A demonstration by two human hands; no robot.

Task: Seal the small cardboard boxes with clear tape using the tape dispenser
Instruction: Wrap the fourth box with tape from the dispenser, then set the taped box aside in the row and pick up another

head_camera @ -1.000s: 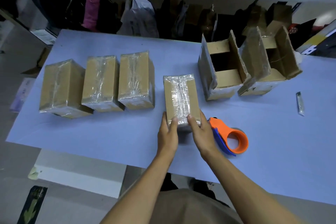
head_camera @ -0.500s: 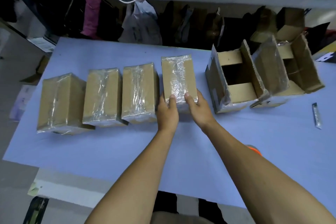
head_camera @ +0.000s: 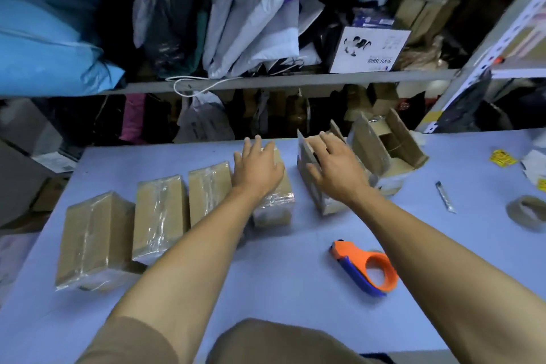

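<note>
Four small cardboard boxes wrapped in clear tape stand in a row on the blue table (head_camera: 295, 289): the first box (head_camera: 94, 233), the second box (head_camera: 159, 213), the third box (head_camera: 208, 189) and the fourth box (head_camera: 274, 207). My left hand (head_camera: 258, 168) lies flat on top of the fourth box, fingers straight. My right hand (head_camera: 334, 165) is spread over an open box (head_camera: 325, 204) just to the right, touching its raised flaps. A second open box (head_camera: 387, 151) stands behind it. The orange and blue tape dispenser (head_camera: 366, 267) lies on the table under my right forearm, untouched.
A brown tape roll (head_camera: 529, 213) lies at the right edge, with a small silver cutter (head_camera: 444, 196) to its left. Yellow stickers (head_camera: 502, 156) lie at the far right. Cluttered shelves (head_camera: 266, 80) with bags and boxes rise behind the table's far edge.
The fourth taped box slid away from me into line with the other three. My left hand now lies on its top. My right hand left it and moved right onto the open box.
</note>
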